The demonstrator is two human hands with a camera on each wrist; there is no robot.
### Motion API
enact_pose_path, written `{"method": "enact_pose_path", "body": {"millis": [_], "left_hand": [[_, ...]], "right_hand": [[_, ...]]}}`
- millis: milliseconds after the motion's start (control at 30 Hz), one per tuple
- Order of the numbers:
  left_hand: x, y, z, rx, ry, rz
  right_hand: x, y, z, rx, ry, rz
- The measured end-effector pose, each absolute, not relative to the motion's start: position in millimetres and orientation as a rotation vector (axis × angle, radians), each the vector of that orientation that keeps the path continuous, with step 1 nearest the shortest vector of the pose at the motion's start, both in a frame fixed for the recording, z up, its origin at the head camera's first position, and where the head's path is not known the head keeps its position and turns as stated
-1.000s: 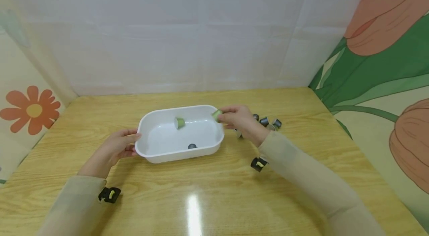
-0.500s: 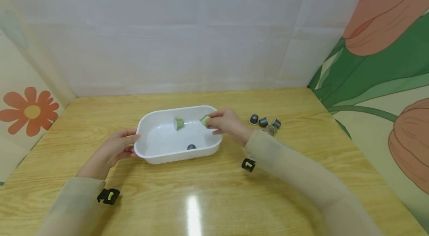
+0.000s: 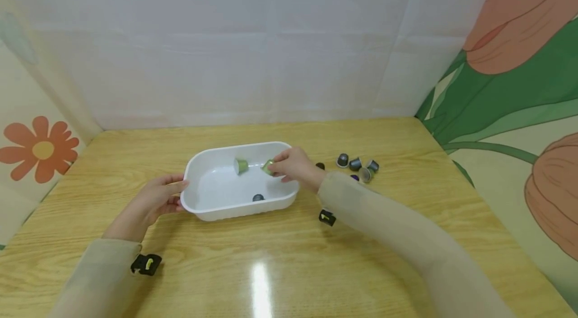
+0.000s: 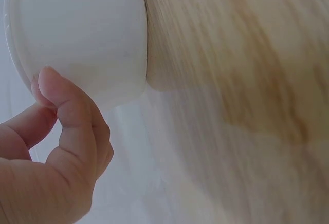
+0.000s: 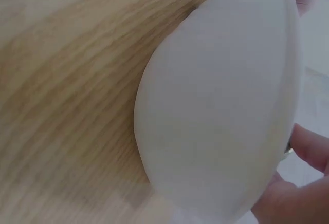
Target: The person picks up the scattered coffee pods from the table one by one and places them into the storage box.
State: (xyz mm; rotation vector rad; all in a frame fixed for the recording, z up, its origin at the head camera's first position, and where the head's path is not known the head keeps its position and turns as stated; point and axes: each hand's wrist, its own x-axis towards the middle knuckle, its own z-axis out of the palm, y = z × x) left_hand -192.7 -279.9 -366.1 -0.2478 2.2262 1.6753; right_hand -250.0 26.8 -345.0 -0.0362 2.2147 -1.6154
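We see the right hand (image 3: 295, 165) pinching a green capsule (image 3: 267, 167) between thumb and fingers, inside the outline of the white tray (image 3: 221, 190); whether the capsule touches the tray's floor we cannot tell. Just left of those fingers, a second green capsule (image 3: 241, 165) lies on its side in the tray, and nearer to us than the hand sits a dark capsule (image 3: 258, 197), by the near wall. Well to the left, the left hand (image 3: 155, 197) grips the tray's end, its fingers curled against the outer wall. Just right of the right hand, beside its wrist, we make out a black capsule (image 3: 320, 165). Farther right, a loose group of four capsules (image 3: 355, 164) rests on the wooden table (image 3: 203, 258), with a purple capsule (image 3: 354, 177) partly hidden behind the right sleeve (image 3: 384, 217).
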Motion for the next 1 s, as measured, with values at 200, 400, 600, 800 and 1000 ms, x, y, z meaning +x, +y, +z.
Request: {"method": "enact_pose_path", "body": {"millis": [200, 400, 600, 800, 1000], "left_hand": [[-193, -280, -367, -0.227, 2.225, 1.682], [-195, -281, -368, -0.205, 2.215, 1.695], [-194, -281, -368, -0.199, 2.226, 1.687], [-194, -281, -367, -0.197, 2.227, 1.692], [-193, -280, -366, -0.201, 2.226, 1.677]], "right_hand": [[-253, 23, -348, -0.063, 2.226, -1.584], [-253, 22, -347, -0.068, 2.224, -1.563], [-250, 29, -341, -0.081, 2.243, -1.543], [-247, 44, -337, -0.087, 2.24, -1.609], [-242, 66, -337, -0.05, 2.216, -1.677]]}}
